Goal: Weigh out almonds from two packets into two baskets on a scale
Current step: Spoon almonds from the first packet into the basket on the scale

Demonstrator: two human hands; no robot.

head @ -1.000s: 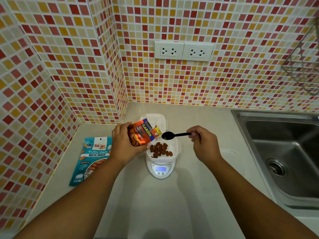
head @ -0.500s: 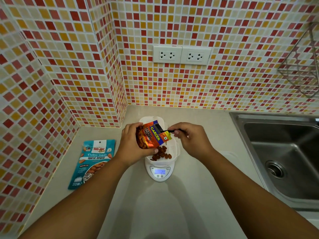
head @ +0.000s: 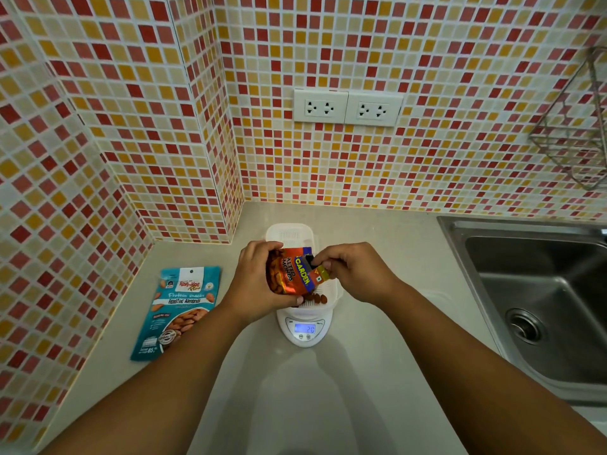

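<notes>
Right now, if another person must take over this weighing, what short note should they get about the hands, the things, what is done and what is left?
Left hand grips the orange packet, tilted over the basket on the scale.
Right hand is at the packet's mouth, fingers curled; the spoon it would hold is hidden.
Some almonds lie in this basket; the scale display is lit, the number too blurred to trust.
Second basket stands behind, no almonds visible in it.
Blue packet lies flat on the counter, at the left.
Left: finish this portion, then weigh from the blue packet into the second basket.
</notes>
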